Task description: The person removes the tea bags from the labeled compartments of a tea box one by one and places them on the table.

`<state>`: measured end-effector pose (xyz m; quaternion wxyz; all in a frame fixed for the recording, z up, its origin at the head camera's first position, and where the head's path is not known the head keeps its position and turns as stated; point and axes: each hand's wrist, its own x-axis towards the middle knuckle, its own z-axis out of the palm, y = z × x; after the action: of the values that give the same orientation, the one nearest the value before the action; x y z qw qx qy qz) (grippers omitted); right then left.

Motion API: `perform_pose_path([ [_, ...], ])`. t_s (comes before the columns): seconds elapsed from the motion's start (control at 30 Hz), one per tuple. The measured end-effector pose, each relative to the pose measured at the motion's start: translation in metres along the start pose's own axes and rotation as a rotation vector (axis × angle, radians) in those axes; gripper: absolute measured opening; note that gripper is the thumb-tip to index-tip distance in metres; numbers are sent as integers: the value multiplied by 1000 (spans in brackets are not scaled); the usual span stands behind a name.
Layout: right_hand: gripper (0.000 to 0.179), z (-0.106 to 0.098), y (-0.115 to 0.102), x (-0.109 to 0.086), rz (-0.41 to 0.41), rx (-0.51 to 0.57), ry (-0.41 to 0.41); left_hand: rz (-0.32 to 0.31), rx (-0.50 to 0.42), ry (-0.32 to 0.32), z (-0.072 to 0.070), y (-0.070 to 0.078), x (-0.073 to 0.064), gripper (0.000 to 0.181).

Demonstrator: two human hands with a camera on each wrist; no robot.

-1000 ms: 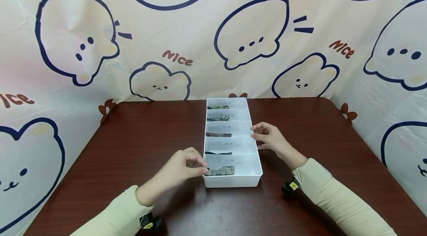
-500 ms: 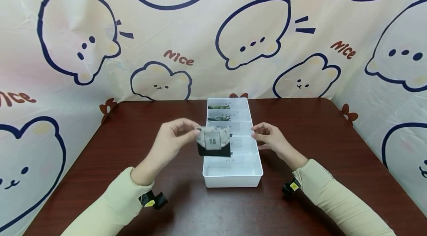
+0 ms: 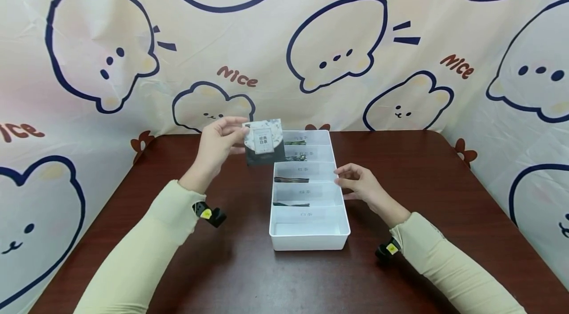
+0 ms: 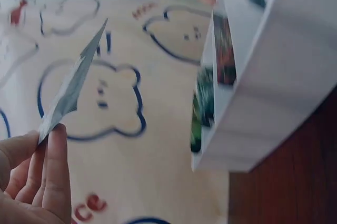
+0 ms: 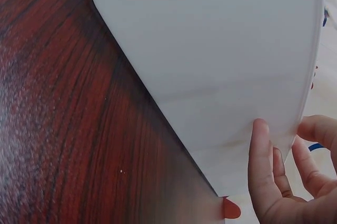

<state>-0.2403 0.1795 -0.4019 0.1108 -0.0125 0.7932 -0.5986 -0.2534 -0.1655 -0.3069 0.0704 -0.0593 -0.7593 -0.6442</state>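
My left hand (image 3: 218, 146) pinches a flat square tea bag sachet (image 3: 263, 142) by its edge between thumb and fingers. The sachet is pale on top and dark below, with printed writing, and is held beside the far left part of a long white divided storage box (image 3: 311, 242). In the left wrist view the sachet (image 4: 73, 84) appears nearly edge-on. My right hand (image 3: 366, 185) holds the box's right rim; in the right wrist view other fingers (image 5: 259, 145) rest against its outer wall.
Farther compartments contain tea packets, such as a dark red one (image 3: 291, 180) and a green one (image 3: 295, 142). Characters mark each compartment. The box stands on a dark wooden table (image 3: 213, 274), with a cartoon-printed cloth (image 3: 266, 47) hanging behind.
My left hand has lifted the sachet out of the nearest compartment and carried it up, away and left, turning its printed face toward the head camera. The right hand keeps its place on the box.
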Motion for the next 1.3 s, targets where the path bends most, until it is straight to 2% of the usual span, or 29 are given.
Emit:
perform_pose_path([
  [0.2, 33, -1, 0, 0, -3, -8, 4, -123, 22, 53, -10, -20, 29, 38],
  [0.47, 34, -1, 1, 0, -21, 22, -14, -196, 109, 70, -18, -57, 50, 35],
  [0.6, 34, -2, 2, 0, -25, 20, -16, -229, 145, 39, -18, -75, 56, 31],
  [0.77, 34, -1, 0, 0, -19, 19, -12, -290, 201, 13, -14, -89, 60, 30],
  [1.13, 33, 0, 0, 2, -6, 19, -14, -374, 310, -84, -10, -107, 65, 30],
  [1.3, 33, 0, 0, 2, -7, 22, -13, -397, 336, -102, -5, -111, 67, 27],
])
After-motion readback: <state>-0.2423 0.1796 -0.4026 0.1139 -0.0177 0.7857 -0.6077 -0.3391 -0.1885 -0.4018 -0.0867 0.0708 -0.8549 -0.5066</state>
